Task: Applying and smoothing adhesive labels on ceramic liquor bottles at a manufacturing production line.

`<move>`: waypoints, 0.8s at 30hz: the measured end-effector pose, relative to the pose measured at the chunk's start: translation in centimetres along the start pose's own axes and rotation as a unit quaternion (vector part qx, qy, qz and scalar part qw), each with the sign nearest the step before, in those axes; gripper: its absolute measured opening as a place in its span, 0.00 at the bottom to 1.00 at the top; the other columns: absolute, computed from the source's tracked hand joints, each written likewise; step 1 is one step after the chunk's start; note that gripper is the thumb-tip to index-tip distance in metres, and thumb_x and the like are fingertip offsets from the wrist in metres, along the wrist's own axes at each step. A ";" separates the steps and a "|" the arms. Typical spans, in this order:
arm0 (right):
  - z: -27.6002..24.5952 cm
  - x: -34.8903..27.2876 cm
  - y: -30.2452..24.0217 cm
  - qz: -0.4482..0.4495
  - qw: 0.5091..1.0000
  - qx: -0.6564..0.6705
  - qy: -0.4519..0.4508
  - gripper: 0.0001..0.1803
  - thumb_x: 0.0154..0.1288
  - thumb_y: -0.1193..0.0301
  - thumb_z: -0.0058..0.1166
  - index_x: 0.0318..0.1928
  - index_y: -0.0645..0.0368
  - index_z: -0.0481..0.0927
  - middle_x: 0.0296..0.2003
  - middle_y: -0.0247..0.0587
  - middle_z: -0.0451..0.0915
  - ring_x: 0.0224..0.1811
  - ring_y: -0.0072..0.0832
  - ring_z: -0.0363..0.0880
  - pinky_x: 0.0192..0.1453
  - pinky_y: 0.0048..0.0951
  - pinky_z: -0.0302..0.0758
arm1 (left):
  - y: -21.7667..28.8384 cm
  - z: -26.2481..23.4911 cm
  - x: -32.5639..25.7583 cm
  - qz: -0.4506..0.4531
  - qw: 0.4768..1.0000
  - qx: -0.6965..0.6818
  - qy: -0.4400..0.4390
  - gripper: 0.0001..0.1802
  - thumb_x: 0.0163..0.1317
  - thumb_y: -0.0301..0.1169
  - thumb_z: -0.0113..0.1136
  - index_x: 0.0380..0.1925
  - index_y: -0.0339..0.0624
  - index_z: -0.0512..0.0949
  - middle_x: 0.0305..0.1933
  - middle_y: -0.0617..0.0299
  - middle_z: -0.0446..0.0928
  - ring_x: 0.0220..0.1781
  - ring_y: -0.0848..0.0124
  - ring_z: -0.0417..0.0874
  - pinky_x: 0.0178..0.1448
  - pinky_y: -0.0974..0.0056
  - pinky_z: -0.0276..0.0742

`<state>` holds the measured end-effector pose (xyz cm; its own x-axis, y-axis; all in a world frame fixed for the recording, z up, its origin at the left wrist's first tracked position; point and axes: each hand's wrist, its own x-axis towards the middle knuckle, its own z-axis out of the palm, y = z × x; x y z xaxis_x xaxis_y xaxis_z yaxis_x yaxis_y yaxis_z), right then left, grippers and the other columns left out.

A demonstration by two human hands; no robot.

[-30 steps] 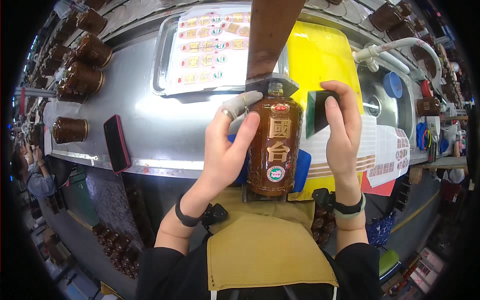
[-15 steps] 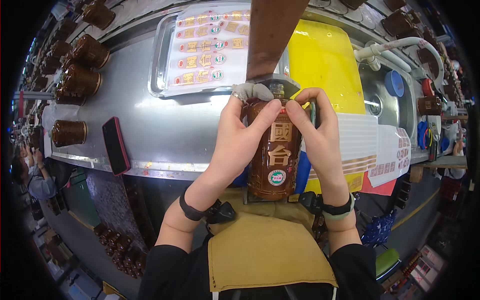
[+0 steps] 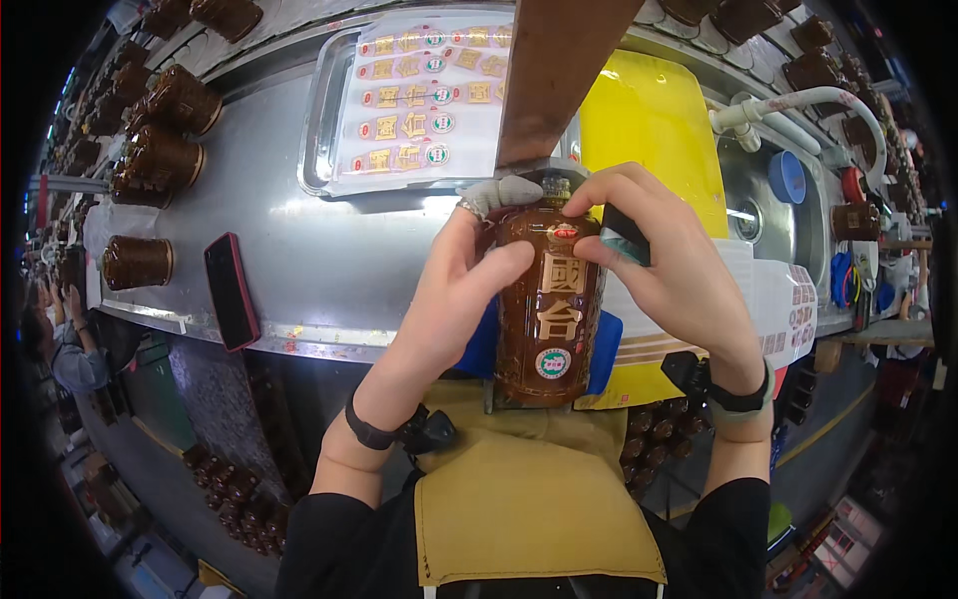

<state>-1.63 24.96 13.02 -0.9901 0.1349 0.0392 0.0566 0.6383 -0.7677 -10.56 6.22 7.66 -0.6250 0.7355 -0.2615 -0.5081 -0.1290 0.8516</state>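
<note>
My left hand point(image 3: 454, 290) grips a brown ceramic bottle point(image 3: 547, 299) with gold characters and a round sticker, held in front of my chest over a blue pad. One fingertip wears a grey cot. My right hand point(image 3: 664, 265) holds a small dark green-edged scraper point(image 3: 624, 238) and presses its fingers on the bottle's shoulder near the neck. A metal tray point(image 3: 324, 130) with a sheet of gold labels lies on the steel bench beyond the bottle.
Several brown bottles point(image 3: 160, 130) lie along the bench's left side, more in a crate point(image 3: 225, 489) below. A dark phone point(image 3: 232, 292) rests near the bench edge. A yellow board point(image 3: 654, 135), a sink point(image 3: 758, 210) with a hose, and a brown post point(image 3: 559, 70) stand ahead.
The bottle has come up closer to the camera. My right hand has moved from the bottle's side onto its shoulder, with the scraper still in it.
</note>
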 end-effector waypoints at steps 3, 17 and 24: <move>-0.6 0.5 -0.9 -0.007 0.997 -0.077 -0.032 0.15 0.58 0.75 0.65 0.46 0.60 0.78 0.42 0.48 0.78 0.48 0.49 0.79 0.51 0.42 0.76 | 0.2 0.0 -0.3 0.030 0.998 0.059 -0.022 0.33 0.63 0.30 0.57 0.68 0.32 0.65 0.66 0.52 0.72 0.66 0.65 0.73 0.72 0.58 0.66; -1.4 1.2 -3.3 -0.025 0.982 -0.172 -0.075 0.21 0.49 0.88 0.55 0.46 0.59 0.76 0.42 0.47 0.78 0.49 0.52 0.77 0.52 0.43 0.73 | 0.1 0.1 -0.8 0.087 0.994 0.059 -0.022 0.26 0.65 0.23 0.56 0.64 0.32 0.67 0.62 0.53 0.74 0.66 0.66 0.73 0.73 0.59 0.65; -1.1 1.3 -3.2 -0.007 0.984 -0.155 -0.081 0.22 0.47 0.89 0.53 0.46 0.60 0.76 0.42 0.49 0.79 0.49 0.53 0.77 0.53 0.44 0.73 | -0.2 -0.5 -0.9 0.078 0.992 0.097 -0.034 0.30 0.66 0.25 0.55 0.68 0.32 0.65 0.71 0.52 0.68 0.73 0.63 0.68 0.78 0.55 0.60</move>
<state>-2.97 23.96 16.23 -0.9971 0.0175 -0.0741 0.0545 0.8436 -0.5342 -10.23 5.22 7.53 -0.6423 0.7607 -0.0937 -0.2804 -0.1194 0.9524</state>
